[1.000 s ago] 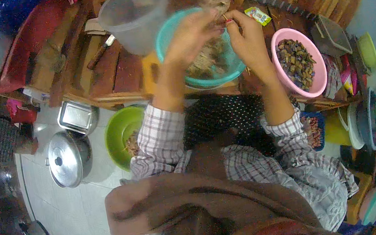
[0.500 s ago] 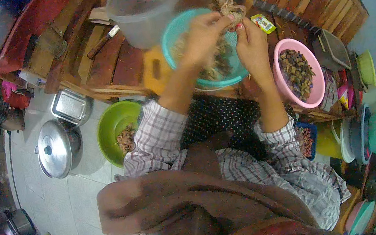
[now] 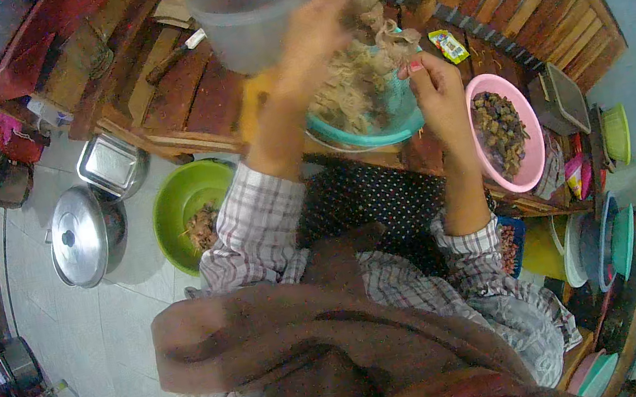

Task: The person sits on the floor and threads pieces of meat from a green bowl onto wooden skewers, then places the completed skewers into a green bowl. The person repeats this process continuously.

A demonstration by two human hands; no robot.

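My left hand (image 3: 314,31) is over the far left of the teal basin (image 3: 406,131), blurred, its fingers hard to make out. Beyond the basin, near those fingers, lies a pale brown lump (image 3: 365,4). At the basin's right side my right hand (image 3: 435,82) is closed, thumb and fingers pinching a limp, beige, stringy piece of food (image 3: 396,41). Similar pale shreds (image 3: 347,97) lie in the basin; their exact kind is unclear. Just right of that hand stands a pink basin (image 3: 533,167) with dark brown chunks (image 3: 498,130) in it.
A translucent bucket (image 3: 250,42) stands on the wooden bench beside a knife (image 3: 176,55). A small yellow-green packet (image 3: 448,46) lies near the slatted backrest. On the tiled floor at left are a green basin (image 3: 172,244), a lidded pot (image 3: 81,238) and a metal tray (image 3: 110,164).
My left hand has come away from the stringy piece, moving up and left. The right hand keeps its pinch, slightly lower. More of the basin's shreds show now.
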